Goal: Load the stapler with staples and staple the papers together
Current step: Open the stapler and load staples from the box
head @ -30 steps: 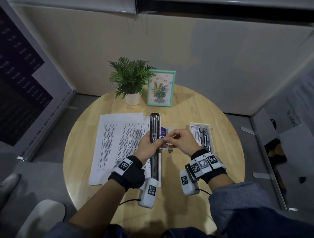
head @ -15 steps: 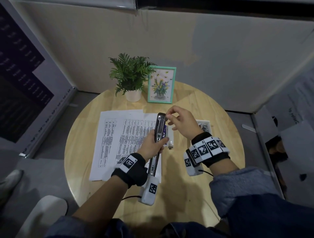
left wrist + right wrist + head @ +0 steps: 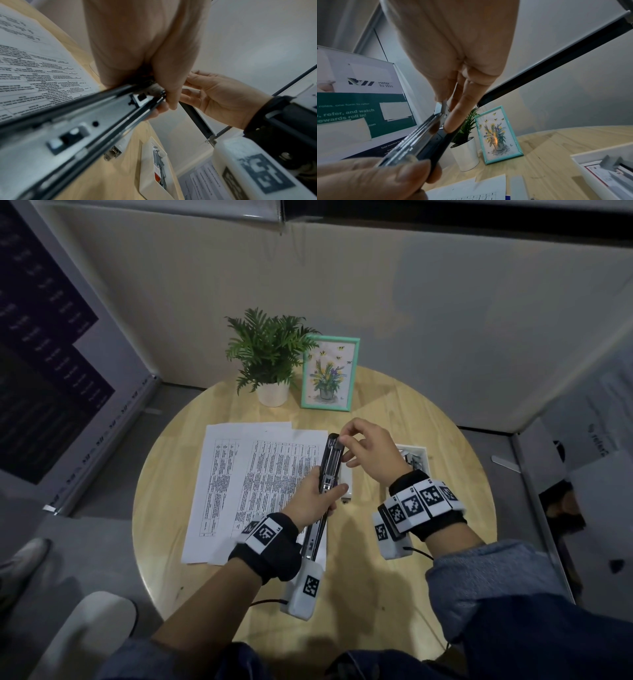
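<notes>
Gripped at its middle by the left hand (image 3: pixel 310 498), the opened stapler (image 3: pixel 329 467) hangs tilted above the papers (image 3: pixel 253 484), while the right hand (image 3: pixel 371 453) pinches its far tip. To load well, I judge the channel must stay steady and level. Staples (image 3: pixel 416 462) lie boxed right of the stapler.

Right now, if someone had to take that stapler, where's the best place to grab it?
Probably round the middle of the stapler, from its left side, as the left hand grips it now. It is long, narrow and swung open, so the middle balances it and leaves the far tip free for the right hand.
</notes>
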A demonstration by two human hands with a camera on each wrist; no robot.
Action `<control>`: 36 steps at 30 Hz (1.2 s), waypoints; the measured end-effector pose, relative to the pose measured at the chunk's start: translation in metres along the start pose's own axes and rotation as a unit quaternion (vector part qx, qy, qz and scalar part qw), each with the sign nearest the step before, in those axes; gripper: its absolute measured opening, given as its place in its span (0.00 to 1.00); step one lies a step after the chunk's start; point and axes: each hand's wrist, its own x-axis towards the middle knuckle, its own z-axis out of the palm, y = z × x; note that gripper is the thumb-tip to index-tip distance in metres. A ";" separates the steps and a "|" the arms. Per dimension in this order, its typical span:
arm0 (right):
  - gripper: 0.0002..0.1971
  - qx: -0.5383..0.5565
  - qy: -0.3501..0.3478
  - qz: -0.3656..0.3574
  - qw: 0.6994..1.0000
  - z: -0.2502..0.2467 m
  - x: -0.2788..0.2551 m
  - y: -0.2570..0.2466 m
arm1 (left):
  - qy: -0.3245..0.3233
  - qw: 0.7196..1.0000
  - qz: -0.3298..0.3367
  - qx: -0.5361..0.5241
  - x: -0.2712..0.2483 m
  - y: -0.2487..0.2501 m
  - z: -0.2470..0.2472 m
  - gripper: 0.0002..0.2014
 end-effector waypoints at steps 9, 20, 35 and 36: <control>0.07 0.012 -0.002 -0.001 1.000 -0.003 -0.001 0.003 | -0.005 1.000 0.011 0.008 -0.001 0.001 0.002 0.10; 0.04 0.023 0.016 0.007 1.000 -0.002 -0.003 0.001 | -0.007 1.000 0.002 0.003 0.000 0.000 0.001 0.13; 0.11 0.008 0.004 -0.001 1.000 -0.004 -0.007 -0.001 | -0.008 1.000 -0.007 0.006 -0.001 0.001 -0.001 0.17; 0.12 0.003 0.004 -0.002 1.000 -0.004 -0.007 0.000 | -0.009 1.000 -0.007 0.009 -0.001 0.001 -0.001 0.17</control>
